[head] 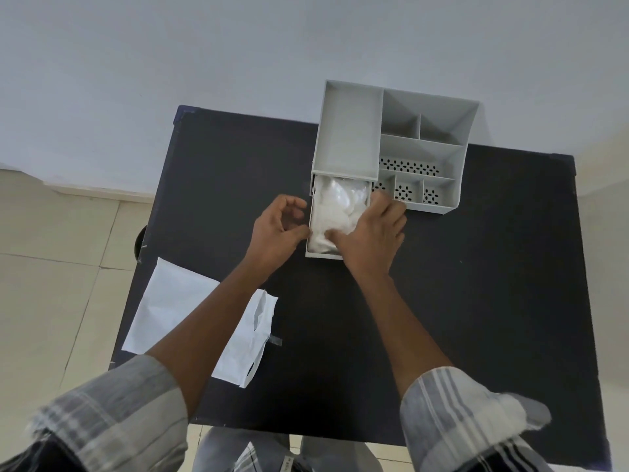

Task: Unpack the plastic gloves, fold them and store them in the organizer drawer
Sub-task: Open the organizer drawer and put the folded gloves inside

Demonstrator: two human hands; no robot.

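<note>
Gloves in pulled-out drawer, both hands at it.

Folded plastic gloves (335,216) lay inside the open drawer (315,254) of the grey organizer (442,155) on the black table (476,284). Right hand (369,240) was flat, fingers pressing down on the gloves. Left hand (275,233) was loosely curled, holding nothing, thumb touching the drawer's left wall. Empty white packaging bag (177,308) lay near the table's left edge.
</note>
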